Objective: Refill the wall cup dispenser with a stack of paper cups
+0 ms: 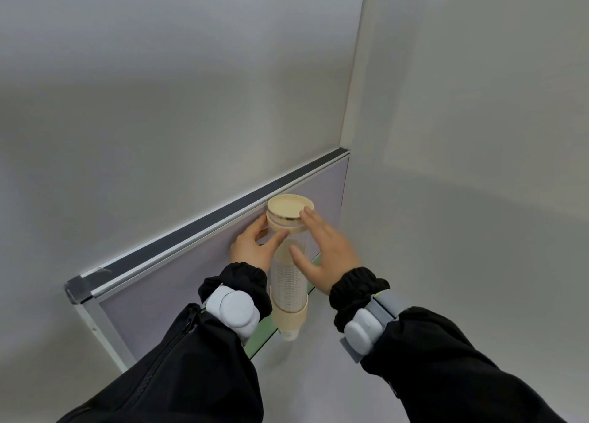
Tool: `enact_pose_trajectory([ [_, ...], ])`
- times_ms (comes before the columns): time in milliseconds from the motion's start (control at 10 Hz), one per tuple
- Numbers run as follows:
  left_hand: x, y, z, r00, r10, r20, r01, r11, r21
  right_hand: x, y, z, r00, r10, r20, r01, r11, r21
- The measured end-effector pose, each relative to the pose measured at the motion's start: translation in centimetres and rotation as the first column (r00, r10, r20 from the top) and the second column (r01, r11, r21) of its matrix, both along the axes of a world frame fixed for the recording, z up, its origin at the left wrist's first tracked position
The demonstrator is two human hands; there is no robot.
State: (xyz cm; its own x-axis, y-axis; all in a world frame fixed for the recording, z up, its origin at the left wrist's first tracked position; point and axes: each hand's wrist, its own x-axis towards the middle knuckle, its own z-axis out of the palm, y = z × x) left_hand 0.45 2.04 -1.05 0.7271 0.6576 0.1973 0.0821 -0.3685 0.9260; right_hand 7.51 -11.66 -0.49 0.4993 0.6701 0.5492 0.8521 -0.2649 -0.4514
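Nearest the camera, two black sleeves (pixel 446 368) with grey wrist bands (pixel 234 311) reach forward toward a wall cup dispenser (pixel 288 276), a clear tube with cream end pieces fixed to a lilac partition panel (pixel 178 282). The left hand (pixel 253 247) sits to the left of the dispenser's upper part, its grip closed around the tube just under the cream lid (pixel 289 206), thumb in front. The right hand (pixel 322 253) is to the dispenser's right, its grip wide and loose, fingertips touching the lid's edge and thumb resting on the tube. Inside the tube a stack of paper cups (pixel 288 282) fills most of the length, and one cup's base pokes from the bottom collar (pixel 288 319). The dispenser's long axis runs vertically, lid up, outlet down. The lid appears slightly askew; if pressed unevenly it could seat crooked or slip off, and hard pushing might jam the cups. Beyond the dispenser, the panel's dark top rail (pixel 223 212) meets plain white walls (pixel 159 71).
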Motion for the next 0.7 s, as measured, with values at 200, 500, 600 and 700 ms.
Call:
enact_pose_trajectory([
  [200, -0.1, -0.1, 0.0, 1.000, -0.008, 0.002, 0.008, 1.000, 0.005, -0.3, -0.3, 0.0, 0.998, -0.027, 0.050, 0.030, 0.999, -0.042],
  [500, -0.5, -0.1, 0.6, 1.000, 0.010, -0.019, -0.010, 1.000, 0.011, -0.7, -0.4, 0.1, 0.998, -0.056, -0.020, 0.055, 0.997, -0.060],
  [600, -0.6, -0.7, 1.8, 0.993, 0.103, 0.050, -0.101, 0.994, -0.041, -0.8, -1.0, 1.5, 0.991, -0.071, -0.116, 0.067, 0.997, -0.032],
  [700, -0.3, -1.6, 3.8, 0.987, 0.137, 0.085, -0.136, 0.991, -0.010, -0.6, -2.6, 3.7, 0.979, -0.106, -0.176, 0.107, 0.994, -0.005],
])
